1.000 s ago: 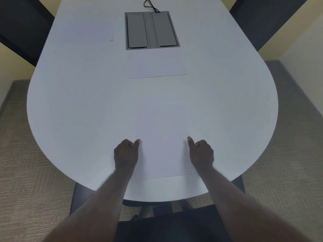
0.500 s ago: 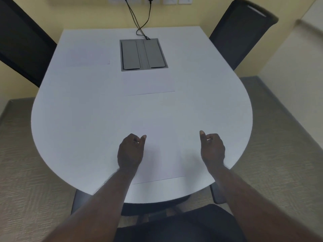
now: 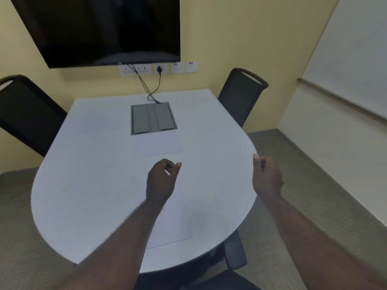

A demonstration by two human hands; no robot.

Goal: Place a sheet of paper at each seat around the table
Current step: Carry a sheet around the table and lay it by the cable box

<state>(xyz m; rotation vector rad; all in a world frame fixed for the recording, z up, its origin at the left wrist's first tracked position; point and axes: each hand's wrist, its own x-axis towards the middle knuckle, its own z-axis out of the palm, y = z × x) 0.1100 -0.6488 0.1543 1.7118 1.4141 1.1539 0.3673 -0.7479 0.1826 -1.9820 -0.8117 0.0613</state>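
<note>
A white sheet of paper (image 3: 173,222) lies flat on the white table (image 3: 88,195) near its front curved edge, partly under my left forearm. A second sheet (image 3: 159,146) lies in the middle, just in front of the grey cable box (image 3: 153,118). A third sheet (image 3: 100,124) rests at the far left, by the left chair (image 3: 27,114). My left hand (image 3: 161,180) hovers above the table with fingers loosely curled, holding nothing. My right hand (image 3: 266,175) hangs over the table's right edge, also loosely curled and empty.
A black chair (image 3: 240,95) stands at the far right corner. A dark seat (image 3: 219,279) sits below the table's front edge. A black screen (image 3: 100,28) hangs on the yellow wall above sockets and cables. Carpet surrounds the table.
Both hands have lifted off the near sheet and moved up and apart. The sheet stays flat on the table. My view has tilted up, bringing the wall and screen into sight.
</note>
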